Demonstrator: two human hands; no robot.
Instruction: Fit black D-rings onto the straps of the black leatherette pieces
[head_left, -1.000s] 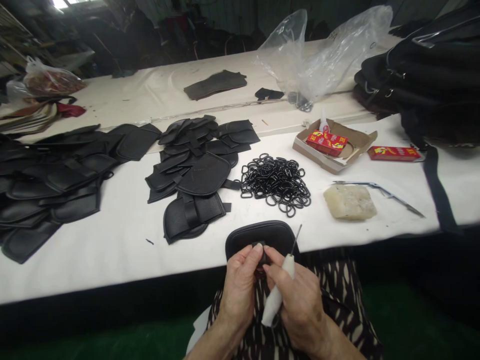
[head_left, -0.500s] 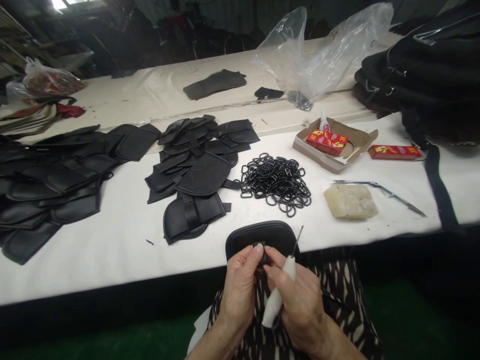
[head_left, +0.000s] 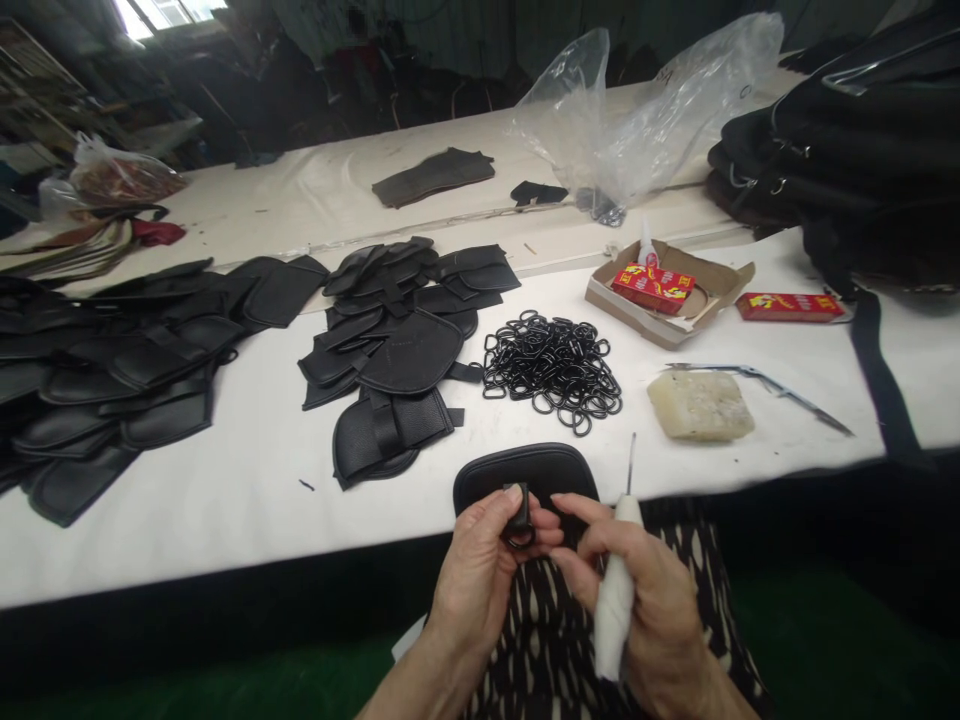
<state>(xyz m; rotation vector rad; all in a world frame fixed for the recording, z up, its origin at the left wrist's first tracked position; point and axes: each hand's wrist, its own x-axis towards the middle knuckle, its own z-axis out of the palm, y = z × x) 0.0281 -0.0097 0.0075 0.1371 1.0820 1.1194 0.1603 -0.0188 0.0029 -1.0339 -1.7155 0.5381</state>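
My left hand (head_left: 480, 550) pinches a short black strap (head_left: 517, 508) with a black D-ring (head_left: 520, 540) at its lower end. The strap lies against a black leather piece (head_left: 525, 468) with a rounded, piped edge, which rests at the table's front edge. Close by on the right, my right hand (head_left: 637, 580) is closed around the pale wrapped handle of an awl (head_left: 618, 595), whose thin metal tip points up. Its thumb and forefinger are apart, with nothing between them. A heap of black D-rings (head_left: 553, 365) lies just beyond the leather piece.
Black leather pieces lie in piles at the middle (head_left: 397, 350) and left (head_left: 135, 370) of the white table (head_left: 255, 490). To the right are a wax-like block (head_left: 701, 405), metal snips (head_left: 787, 390), a cardboard tray (head_left: 675, 325), a red box (head_left: 791, 306) and black bags (head_left: 847, 160).
My right hand has moved right with the awl, away from the strap and my left hand. The D-ring at the strap's end has come into clear view. The camera view has shifted slightly.
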